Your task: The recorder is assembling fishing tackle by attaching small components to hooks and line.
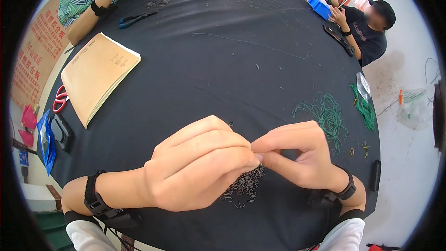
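With fingers of left hand (195,162) and right hand (299,155) pinched narrow, tips touching, cannot tell on what. Above the black-covered bench (186,97); just beside a green thread tangle (329,117); near a heap of tiny metal hooks (245,186), partly hidden by left hand.

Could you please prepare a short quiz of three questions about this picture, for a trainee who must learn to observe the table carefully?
1. Multiple choice: What lies in a pile partly hidden by the left hand?
a) glass beads
b) small metal hooks
c) coins

2. True or false: The tangled green thread lies nearer to the right hand than to the left hand.

3. Fill in: The scissors beside the tan-covered notebook have ____ handles.

Key: 1. b; 2. true; 3. red.
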Action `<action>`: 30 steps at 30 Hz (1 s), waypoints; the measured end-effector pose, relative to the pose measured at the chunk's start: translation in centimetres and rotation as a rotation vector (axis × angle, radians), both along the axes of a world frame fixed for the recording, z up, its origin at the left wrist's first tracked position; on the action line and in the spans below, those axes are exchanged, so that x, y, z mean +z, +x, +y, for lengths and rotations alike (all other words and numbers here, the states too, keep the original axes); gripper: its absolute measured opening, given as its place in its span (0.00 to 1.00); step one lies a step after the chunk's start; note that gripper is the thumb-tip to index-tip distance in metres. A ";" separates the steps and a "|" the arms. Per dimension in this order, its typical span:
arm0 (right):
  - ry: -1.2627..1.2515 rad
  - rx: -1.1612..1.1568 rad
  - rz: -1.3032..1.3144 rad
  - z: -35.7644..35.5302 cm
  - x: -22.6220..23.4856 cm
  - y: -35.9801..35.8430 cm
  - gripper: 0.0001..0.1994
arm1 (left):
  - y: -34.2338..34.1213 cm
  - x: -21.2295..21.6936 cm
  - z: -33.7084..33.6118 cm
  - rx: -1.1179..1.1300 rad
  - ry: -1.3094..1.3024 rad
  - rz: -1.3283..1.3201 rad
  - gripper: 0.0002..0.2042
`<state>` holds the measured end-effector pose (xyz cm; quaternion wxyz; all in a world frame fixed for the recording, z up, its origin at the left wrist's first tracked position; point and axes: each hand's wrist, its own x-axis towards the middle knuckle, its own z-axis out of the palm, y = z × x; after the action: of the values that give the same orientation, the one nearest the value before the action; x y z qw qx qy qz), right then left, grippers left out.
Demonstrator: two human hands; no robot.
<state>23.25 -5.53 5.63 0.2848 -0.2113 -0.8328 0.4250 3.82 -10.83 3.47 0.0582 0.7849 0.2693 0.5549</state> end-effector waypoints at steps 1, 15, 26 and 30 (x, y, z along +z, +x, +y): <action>-0.072 0.014 -0.006 0.0 -0.1 -0.1 0.04 | -0.1 0.0 0.0 -0.005 -0.011 0.001 0.09; 1.063 -0.096 -0.057 -2.8 1.3 0.1 0.14 | 0.2 -0.2 0.3 0.065 0.088 0.092 0.12; 0.678 -0.118 0.008 -0.2 1.5 0.4 0.09 | 0.1 0.2 -0.1 -0.014 0.073 0.056 0.11; 0.344 -0.076 0.016 -0.1 0.9 0.3 0.06 | 0.2 0.2 -0.2 -0.023 0.047 0.020 0.10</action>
<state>23.59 -5.67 6.58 0.3393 -0.1873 -0.8824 0.2668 3.98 -10.99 3.63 0.0436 0.7947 0.2478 0.5524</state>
